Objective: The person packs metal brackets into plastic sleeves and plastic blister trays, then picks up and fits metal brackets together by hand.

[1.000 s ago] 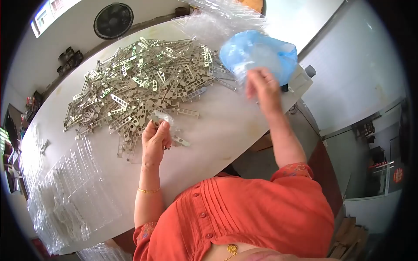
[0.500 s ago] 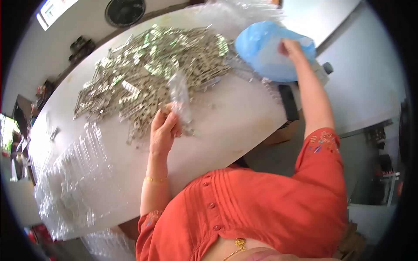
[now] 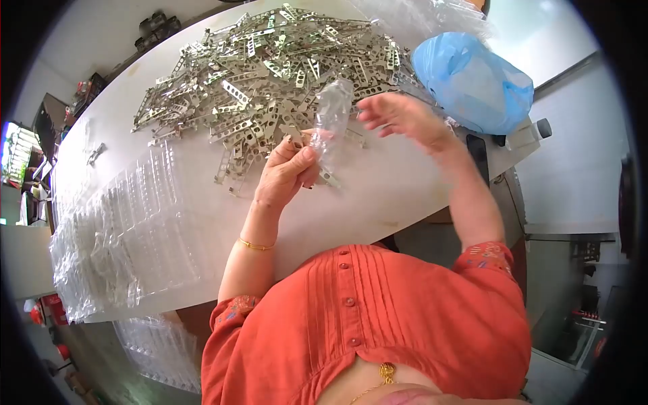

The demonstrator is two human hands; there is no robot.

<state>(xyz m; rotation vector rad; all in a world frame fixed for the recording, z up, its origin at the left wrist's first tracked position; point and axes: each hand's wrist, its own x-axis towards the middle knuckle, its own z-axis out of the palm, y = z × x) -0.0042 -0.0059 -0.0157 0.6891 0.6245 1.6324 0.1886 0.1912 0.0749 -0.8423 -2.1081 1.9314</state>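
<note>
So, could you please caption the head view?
Left hand holds a clear plastic bag beside piled metal brackets.

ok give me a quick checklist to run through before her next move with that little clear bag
1. Left hand has a firm pinch on the clear bag: ok, the bag stands upright from the fingers.
2. Right hand free to work: ok, open and holding nothing, just right of the bag.
3. Bag mouth open: cannot tell, the plastic is too clear.
4. Metal strips within reach: ok, the pile lies right behind both hands.
5. Bare table in front to work on: ok.
6. Blue bag out of the way: ok, off to the right near the table edge.
</note>
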